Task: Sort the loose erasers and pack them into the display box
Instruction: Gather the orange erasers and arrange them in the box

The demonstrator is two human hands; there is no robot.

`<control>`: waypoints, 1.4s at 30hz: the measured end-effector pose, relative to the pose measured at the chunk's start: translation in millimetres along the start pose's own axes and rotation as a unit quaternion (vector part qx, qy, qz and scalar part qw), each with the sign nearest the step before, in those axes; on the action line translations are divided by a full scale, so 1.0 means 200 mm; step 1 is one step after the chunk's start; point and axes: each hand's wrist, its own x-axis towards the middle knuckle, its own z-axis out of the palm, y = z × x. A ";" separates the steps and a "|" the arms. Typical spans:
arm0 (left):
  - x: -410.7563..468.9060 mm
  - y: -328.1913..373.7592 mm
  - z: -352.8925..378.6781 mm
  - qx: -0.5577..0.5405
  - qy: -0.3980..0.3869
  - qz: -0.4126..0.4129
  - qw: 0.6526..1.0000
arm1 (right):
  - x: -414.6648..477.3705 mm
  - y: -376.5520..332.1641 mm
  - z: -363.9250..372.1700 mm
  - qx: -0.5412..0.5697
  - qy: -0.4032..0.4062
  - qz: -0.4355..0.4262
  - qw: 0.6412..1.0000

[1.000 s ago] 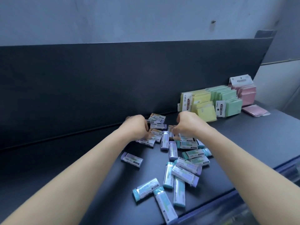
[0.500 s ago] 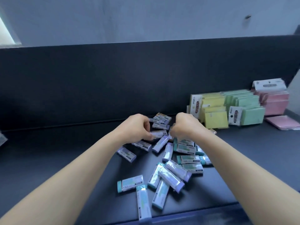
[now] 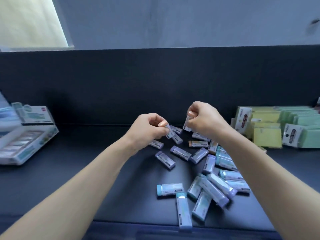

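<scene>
Several loose erasers (image 3: 206, 174) in purple, teal and orange sleeves lie scattered on the dark shelf, mostly right of centre. My left hand (image 3: 149, 130) is raised above the far end of the pile, pinching a purple eraser (image 3: 169, 131) between thumb and fingers. My right hand (image 3: 203, 118) is lifted a little higher and grips another eraser (image 3: 187, 124) that hangs nearly upright. The open display box (image 3: 26, 149) stands at the far left with a row of erasers inside.
Stacks of yellow and green sticky-note packs (image 3: 277, 129) fill the right side against the dark back panel (image 3: 155, 84). The shelf's front edge (image 3: 155, 229) runs along the bottom, with one teal eraser (image 3: 183, 212) close to it.
Both hands have risen off the pile, each lifting one eraser. The view has swung left, bringing the display box into sight.
</scene>
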 end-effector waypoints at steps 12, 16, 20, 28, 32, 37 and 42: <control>-0.23 -0.22 -0.87 -0.074 0.059 0.004 0.995 | 0.04 -0.78 0.59 0.075 -0.011 -0.081 0.994; -0.26 -0.32 -1.15 -0.036 0.078 0.015 0.996 | 0.06 -0.99 0.78 0.075 -0.025 -0.092 0.993; -0.28 -0.40 -1.34 -0.023 0.106 0.010 0.994 | 0.08 -1.13 0.91 0.066 -0.046 -0.102 0.992; -0.30 -0.48 -1.54 0.006 0.196 -0.011 0.981 | 0.17 -1.25 1.02 0.074 -0.059 -0.132 0.987; -0.34 -0.49 -1.60 0.041 0.232 -0.031 0.971 | 0.23 -1.29 1.08 0.111 -0.087 -0.153 0.978; -0.37 -0.50 -1.65 0.077 0.258 -0.046 0.962 | 0.26 -1.32 1.17 0.161 -0.116 -0.166 0.966; -0.36 -0.54 -1.70 0.097 0.259 -0.071 0.958 | 0.29 -1.36 1.22 0.167 -0.116 -0.164 0.965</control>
